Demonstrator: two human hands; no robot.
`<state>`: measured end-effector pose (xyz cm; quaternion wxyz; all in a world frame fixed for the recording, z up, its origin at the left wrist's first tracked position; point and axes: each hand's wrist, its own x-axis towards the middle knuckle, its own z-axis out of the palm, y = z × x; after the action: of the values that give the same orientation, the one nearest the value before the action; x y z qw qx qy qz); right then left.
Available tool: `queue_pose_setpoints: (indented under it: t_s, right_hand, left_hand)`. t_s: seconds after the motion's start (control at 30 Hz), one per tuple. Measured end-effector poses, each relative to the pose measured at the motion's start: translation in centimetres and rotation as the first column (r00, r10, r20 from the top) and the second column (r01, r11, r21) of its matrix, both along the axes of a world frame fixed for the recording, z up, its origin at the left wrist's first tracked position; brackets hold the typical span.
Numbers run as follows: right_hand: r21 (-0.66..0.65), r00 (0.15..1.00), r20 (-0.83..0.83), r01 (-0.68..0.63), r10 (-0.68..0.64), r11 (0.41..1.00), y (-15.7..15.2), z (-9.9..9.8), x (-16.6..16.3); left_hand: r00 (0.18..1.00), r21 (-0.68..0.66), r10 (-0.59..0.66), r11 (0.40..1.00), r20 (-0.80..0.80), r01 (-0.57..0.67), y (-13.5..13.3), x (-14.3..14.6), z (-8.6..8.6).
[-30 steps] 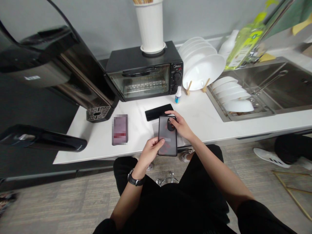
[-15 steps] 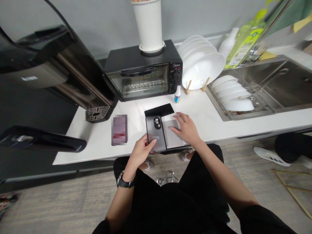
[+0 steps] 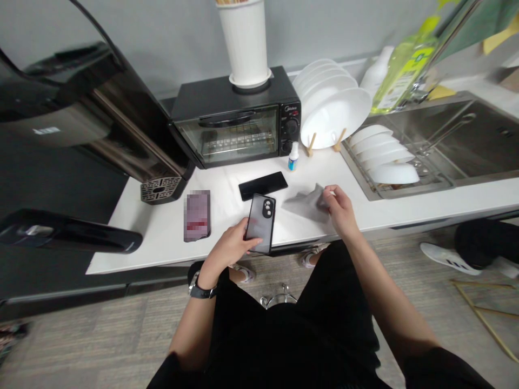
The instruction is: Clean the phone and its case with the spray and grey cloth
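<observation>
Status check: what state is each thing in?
Case, gripped by the left hand
Cloth, crumpled, pinched by the right hand
Phone, lying flat, dark
Small bottle, upright
Oven, door shut
Cup, upright on the oven
Plates, standing on edge
Bowls, tilted in a row
Purple item, flat, details blurred

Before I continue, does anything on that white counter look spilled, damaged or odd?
No spill or damage stands out. The purple rectangle left of the left hand looks odd: pixelated, hiding its details. The soft grey cloth is rumpled where the right hand pinches it.
</observation>
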<state>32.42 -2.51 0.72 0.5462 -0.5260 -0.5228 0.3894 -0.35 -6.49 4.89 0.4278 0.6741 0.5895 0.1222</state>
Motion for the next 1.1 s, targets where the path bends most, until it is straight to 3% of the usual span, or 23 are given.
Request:
queue_pose_setpoints:
  t_s: [0.13, 0.33, 0.5, 0.7, 0.77, 0.83, 0.93, 1.1]
  right_hand:
    - [0.013, 0.989, -0.113, 0.094, -0.092, 0.996, 0.2, 0.7, -0.2]
    - [-0.009, 0.986, -0.167, -0.009, 0.007, 1.000, 0.0, 1.1, -2.2]
    - [-0.018, 0.986, -0.161, 0.045, -0.047, 0.999, -0.2, 0.4, -2.3]
    - [0.265, 0.965, 0.059, 0.231, -0.255, 0.936, -0.9, 2.4, -2.3]
    - [0.300, 0.959, 0.185, 0.150, -0.212, 0.942, -1.1, 2.9, -2.8]
    - [0.236, 0.916, 0.397, -0.047, -0.052, 0.971, -0.9, 2.7, -3.4]
    - [0.101, 0.742, 0.651, -0.291, 0.158, 0.951, -0.3, 1.6, -3.9]
    - [0.189, 0.663, 0.743, -0.332, 0.086, 0.924, 0.1, -0.2, -4.1]
  left_hand:
    - [0.979, 0.204, -0.102, 0.969, -0.175, 0.137, 0.9, 0.3, 0.0]
    - [0.943, 0.408, -0.201, 0.863, -0.264, 0.298, 1.5, 1.0, -0.7]
    - [0.979, 0.473, -0.145, 0.859, -0.140, 0.195, 0.2, 1.3, -1.5]
    - [0.991, 0.526, -0.069, 0.842, -0.111, 0.118, -1.3, 1.8, -2.8]
    - [0.994, 0.530, -0.082, 0.841, -0.078, 0.111, -1.1, 1.8, -3.0]
    - [0.994, 0.524, -0.100, 0.844, -0.051, 0.111, -0.7, 1.7, -3.2]
    - [0.995, 0.516, -0.095, 0.851, -0.021, 0.092, -0.2, 1.6, -3.4]
    - [0.996, 0.509, -0.089, 0.857, -0.006, 0.079, -0.1, 1.5, -3.6]
